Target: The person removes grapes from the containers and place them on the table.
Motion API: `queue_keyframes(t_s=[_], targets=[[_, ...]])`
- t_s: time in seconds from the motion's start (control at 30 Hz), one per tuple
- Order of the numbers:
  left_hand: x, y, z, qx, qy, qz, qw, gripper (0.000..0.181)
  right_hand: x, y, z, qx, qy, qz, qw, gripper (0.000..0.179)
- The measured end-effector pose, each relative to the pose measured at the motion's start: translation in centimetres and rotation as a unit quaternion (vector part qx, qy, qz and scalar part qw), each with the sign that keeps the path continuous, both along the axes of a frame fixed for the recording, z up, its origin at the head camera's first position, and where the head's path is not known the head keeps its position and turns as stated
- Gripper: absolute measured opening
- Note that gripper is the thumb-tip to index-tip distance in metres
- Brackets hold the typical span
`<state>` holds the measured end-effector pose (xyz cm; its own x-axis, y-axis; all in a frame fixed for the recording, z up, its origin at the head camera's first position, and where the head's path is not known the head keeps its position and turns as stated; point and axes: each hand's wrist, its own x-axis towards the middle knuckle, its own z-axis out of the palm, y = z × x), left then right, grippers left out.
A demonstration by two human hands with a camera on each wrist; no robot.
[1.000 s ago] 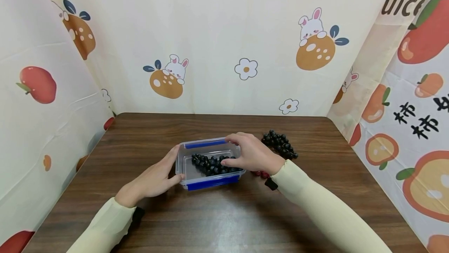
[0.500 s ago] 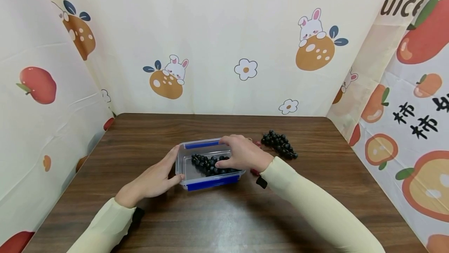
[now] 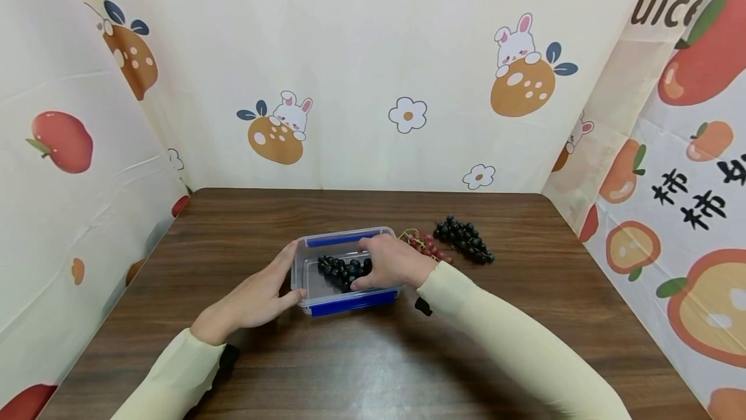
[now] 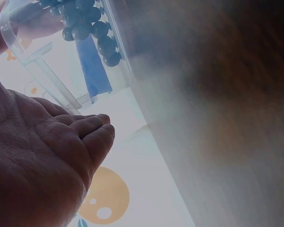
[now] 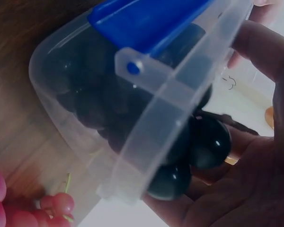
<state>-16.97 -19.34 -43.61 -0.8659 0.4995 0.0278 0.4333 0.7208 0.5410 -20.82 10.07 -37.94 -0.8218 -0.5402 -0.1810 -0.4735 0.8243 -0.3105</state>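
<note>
A clear plastic food container [image 3: 310,284] with blue side clips sits on the table, and a bunch of black grapes [image 3: 331,270] lies in it. My left hand [image 3: 256,294] rests along its left wall, fingers fairly straight, thumb at the front corner. In the left wrist view those fingers [image 4: 92,135] lie together beside the clear wall. My right hand [image 3: 393,263] reaches in from the right and holds the grapes between curved fingers and thumb, covering their right part. In the right wrist view, black grapes [image 5: 210,142] rise above the rim against the palm.
Red grapes [image 3: 427,245] on a green stem lie just right of the container. Farther right is another bunch of black grapes [image 3: 463,239]. The brown wooden table [image 3: 326,368] is bounded by fruit-printed curtains [image 3: 361,57].
My right hand has moved left and slightly down over the grapes in the container, uncovering the red grapes behind it. The left hand and the container have stayed put.
</note>
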Motion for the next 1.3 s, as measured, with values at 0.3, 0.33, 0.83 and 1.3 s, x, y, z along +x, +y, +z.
queue_keyframes(t_s=[0.3,0.33,0.83,1.3], targets=[[0.0,0.0,0.0,0.004,-0.003,0.000,1.0000,0.094,-0.3,-0.7,-0.7,0.011,-0.003,0.005,0.9999,0.078],[0.0,0.0,0.1,0.004,-0.003,0.000,1.0000,0.094,-0.4,-0.7,-0.8,0.015,0.000,0.007,0.9999,0.077],[0.0,-0.1,0.0,0.000,-0.005,-0.001,1.0000,0.095,-1.0,-1.6,-1.8,0.080,0.020,0.005,0.9966,0.077],[0.1,-0.2,0.0,0.002,-0.002,-0.002,1.0000,0.094,-1.5,-2.3,-2.2,0.090,-0.001,-0.003,0.9959,0.063]])
